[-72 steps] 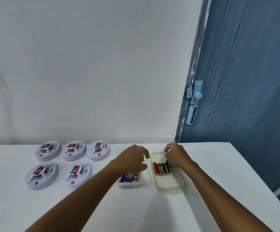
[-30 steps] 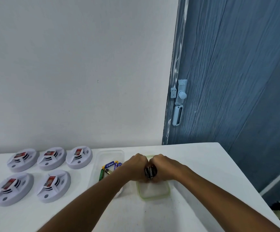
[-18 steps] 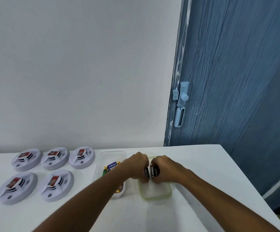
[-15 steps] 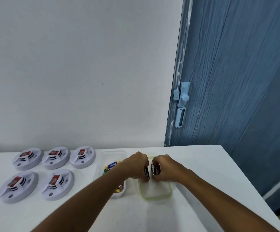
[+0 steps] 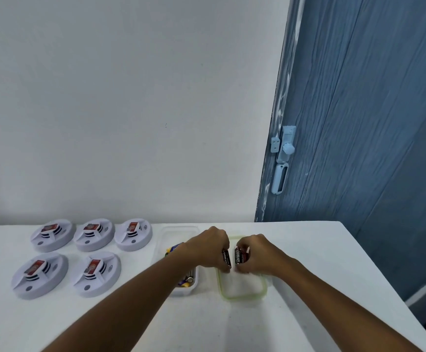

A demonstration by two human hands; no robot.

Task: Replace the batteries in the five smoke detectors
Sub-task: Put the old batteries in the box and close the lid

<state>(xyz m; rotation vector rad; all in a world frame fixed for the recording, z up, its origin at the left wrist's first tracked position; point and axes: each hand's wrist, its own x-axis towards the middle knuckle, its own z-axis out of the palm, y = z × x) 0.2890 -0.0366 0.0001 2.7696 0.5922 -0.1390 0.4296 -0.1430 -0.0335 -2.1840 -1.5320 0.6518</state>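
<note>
Two hands at work over a white bench (image 5: 308, 250) pushed against a plain white wall (image 5: 130, 97). Left hand (image 5: 210, 248) curled round a black battery (image 5: 226, 258) held upright; right hand (image 5: 256, 254) gripping a small cluster of black-and-red batteries (image 5: 239, 255), label facing the camera. Both just above the far end of a green-rimmed tray (image 5: 242, 292), knuckles nearly touching. Just beside it on the left, a clear container (image 5: 178, 231) holding loose mixed batteries (image 5: 187, 279), partly hidden under the left forearm. Five white smoke detectors (image 5: 93, 273) on the left part of the bench, three in a back row near the wall and two in front, each with a red-labelled block set in its centre, all well apart from the hands. To the right of the wall, a blue wood-grain door (image 5: 372, 123) with pale blue latch hardware (image 5: 283, 153) near its edge. Bench corner ending in front of the door.
</note>
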